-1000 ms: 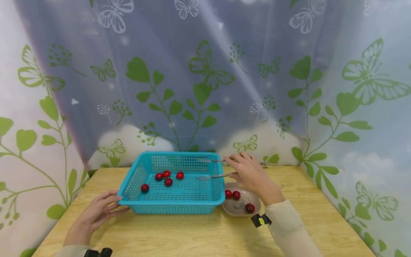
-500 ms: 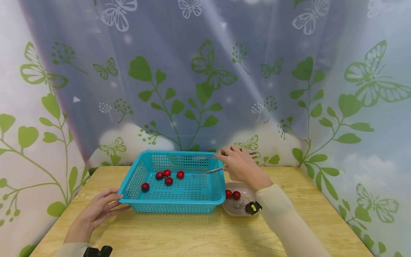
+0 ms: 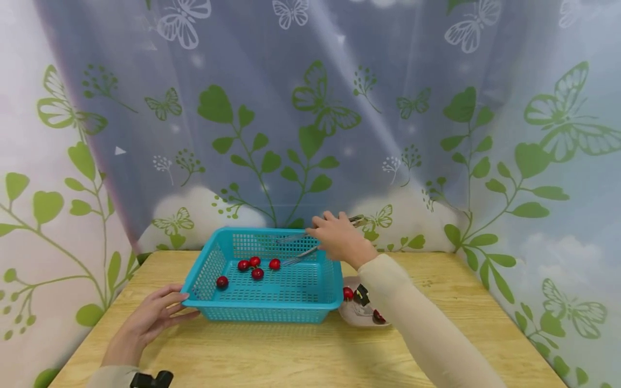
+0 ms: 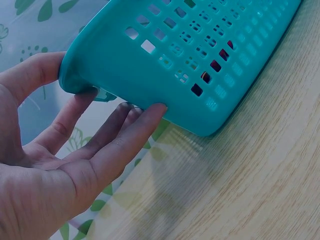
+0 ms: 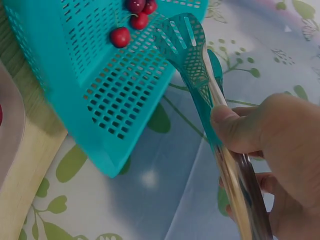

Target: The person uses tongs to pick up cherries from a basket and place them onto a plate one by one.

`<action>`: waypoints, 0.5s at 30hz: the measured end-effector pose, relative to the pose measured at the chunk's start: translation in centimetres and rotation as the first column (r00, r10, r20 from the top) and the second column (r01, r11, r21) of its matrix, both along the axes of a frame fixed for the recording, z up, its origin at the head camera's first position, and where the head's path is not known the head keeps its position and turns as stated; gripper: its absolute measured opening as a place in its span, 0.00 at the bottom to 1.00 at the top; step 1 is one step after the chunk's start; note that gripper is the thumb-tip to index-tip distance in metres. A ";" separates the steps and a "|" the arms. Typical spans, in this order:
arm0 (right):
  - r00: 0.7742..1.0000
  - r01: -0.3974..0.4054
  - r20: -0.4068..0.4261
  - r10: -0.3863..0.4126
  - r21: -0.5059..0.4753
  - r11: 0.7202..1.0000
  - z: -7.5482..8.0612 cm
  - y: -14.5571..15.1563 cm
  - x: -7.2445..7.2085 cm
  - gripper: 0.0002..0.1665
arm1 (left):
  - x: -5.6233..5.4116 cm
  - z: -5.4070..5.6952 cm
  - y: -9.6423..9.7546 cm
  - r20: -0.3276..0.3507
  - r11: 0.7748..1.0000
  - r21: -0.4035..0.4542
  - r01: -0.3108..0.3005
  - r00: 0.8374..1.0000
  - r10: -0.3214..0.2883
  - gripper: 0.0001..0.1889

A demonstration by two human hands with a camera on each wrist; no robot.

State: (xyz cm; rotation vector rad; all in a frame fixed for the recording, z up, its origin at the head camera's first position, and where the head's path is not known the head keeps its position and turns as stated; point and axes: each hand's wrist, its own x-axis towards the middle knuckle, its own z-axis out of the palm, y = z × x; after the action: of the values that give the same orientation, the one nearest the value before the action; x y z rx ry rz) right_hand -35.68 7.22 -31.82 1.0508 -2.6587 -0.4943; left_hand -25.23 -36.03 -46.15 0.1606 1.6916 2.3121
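My left hand (image 3: 155,315) grips the near left corner of a turquoise perforated plastic basket (image 3: 264,313). In the left wrist view, some fingertips lie at the rim and another digit presses the wall below. With my right hand (image 3: 336,238) I hold metal food tongs (image 5: 227,160) that have slotted, fork-like ends. Those ends are spread apart above the basket's right half, with nothing between them. Several red cherries (image 3: 257,274) lie on the basket floor, toward its left and middle. The lower tong end points at the rightmost cherry (image 3: 275,264), a little short of it.
A shallow pinkish-brown dish (image 3: 353,319) stands against the basket's right side, holding cherries (image 3: 348,293) and partly hidden by my right sleeve (image 3: 402,302). Both sit on a light wooden table (image 3: 271,358). Behind it hangs a curtain (image 3: 271,108) printed with leaves and butterflies.
My right hand has moved left and the tongs' ends have come further over the basket, toward the cherries. The right sleeve now covers part of the dish. My left hand keeps its place.
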 end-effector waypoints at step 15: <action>0.998 0.060 0.001 -0.060 0.110 0.992 -2.1 -4.0 -1.6 0.23 | 0.0 -0.1 0.0 -0.014 1.000 0.020 0.024 1.000 -0.024 0.15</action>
State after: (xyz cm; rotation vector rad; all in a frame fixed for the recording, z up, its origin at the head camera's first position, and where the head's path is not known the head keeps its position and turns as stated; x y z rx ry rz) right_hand -37.26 3.27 -33.90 1.0048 -2.7004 -0.6582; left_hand -25.25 -36.06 -46.25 0.2002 1.6638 2.3168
